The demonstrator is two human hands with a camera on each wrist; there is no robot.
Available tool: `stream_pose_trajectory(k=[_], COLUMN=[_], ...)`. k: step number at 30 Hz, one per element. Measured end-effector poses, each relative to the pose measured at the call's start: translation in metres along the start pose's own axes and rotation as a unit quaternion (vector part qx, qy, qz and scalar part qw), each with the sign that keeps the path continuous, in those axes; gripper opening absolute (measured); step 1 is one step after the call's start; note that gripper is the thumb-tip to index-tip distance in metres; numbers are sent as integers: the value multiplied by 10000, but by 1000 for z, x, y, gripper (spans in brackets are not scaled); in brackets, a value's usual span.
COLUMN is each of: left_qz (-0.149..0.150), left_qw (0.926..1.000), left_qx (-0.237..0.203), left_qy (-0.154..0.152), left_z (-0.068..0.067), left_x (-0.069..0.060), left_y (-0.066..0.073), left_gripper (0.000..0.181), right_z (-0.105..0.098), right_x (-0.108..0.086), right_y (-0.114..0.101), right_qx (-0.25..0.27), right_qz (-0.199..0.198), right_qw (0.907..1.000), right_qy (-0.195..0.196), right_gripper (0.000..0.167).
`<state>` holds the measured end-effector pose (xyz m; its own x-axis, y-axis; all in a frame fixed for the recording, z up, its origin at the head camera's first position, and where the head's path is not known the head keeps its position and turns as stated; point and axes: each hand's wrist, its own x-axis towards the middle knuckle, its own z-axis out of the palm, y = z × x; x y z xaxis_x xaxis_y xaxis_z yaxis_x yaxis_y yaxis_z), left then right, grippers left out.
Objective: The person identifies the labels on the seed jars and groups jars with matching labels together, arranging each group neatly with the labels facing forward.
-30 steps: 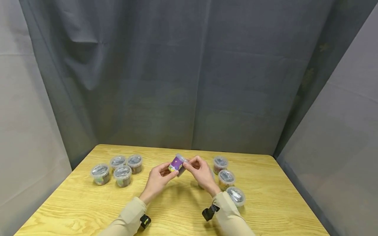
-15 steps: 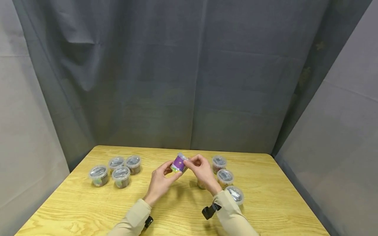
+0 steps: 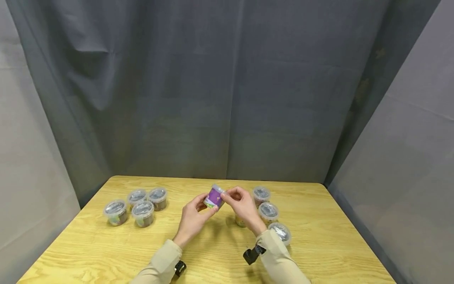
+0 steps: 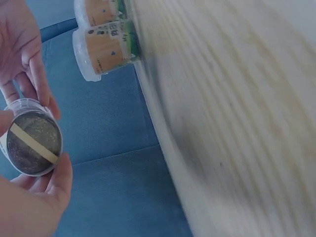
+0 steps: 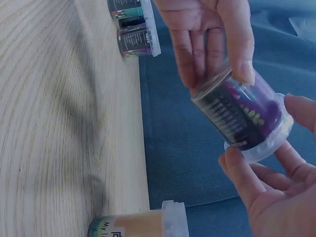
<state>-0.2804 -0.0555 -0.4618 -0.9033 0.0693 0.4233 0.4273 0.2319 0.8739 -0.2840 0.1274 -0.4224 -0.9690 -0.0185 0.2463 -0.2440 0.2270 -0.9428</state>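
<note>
A small clear plastic tub with a purple label [image 3: 214, 196] is held tilted above the table between both hands. My left hand [image 3: 193, 219] grips it near its base, thumb on the near side. At its lidded end, the right hand [image 3: 242, 207] pinches it between thumb and fingers. The left wrist view shows the tub's dark round base [image 4: 34, 143] crossed by a tan strip, with left fingers [image 4: 61, 175] around the edge. In the right wrist view, right fingers [image 5: 242, 173] lie at the pale lid [image 5: 269, 143], and dark printed text shows on the tub's side.
Several lidded tubs [image 3: 143, 213] stand grouped at the left of the wooden table [image 3: 213, 252]. More stand in a line at the right, such as this tub [image 3: 268, 212]; one with an orange label [image 3: 239, 221] is partly hidden behind the right hand. A grey curtain [image 3: 227, 98] hangs behind.
The tub has turned in the hands, so more of its purple label faces the head camera. The left hand has shifted slightly right; the right hand keeps its hold. The head view has drifted slightly.
</note>
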Motion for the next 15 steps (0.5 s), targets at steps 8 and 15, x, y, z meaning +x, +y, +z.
stream_pose_trajectory(k=[8,15], left_qz=[228,-148], left_qw=[9995,9980], left_qx=[-197,-418], left_qy=[-128,-459], left_z=[4,4], left_x=[-2,1], left_y=[-1,-1], left_gripper=[52,54], right_z=[-3,-6], right_x=[1,4], right_y=[-1,3], right_qx=[36,230], right_qz=[149,11], right_qw=[9997,9995], right_qy=[163,195], right_gripper=[26,26])
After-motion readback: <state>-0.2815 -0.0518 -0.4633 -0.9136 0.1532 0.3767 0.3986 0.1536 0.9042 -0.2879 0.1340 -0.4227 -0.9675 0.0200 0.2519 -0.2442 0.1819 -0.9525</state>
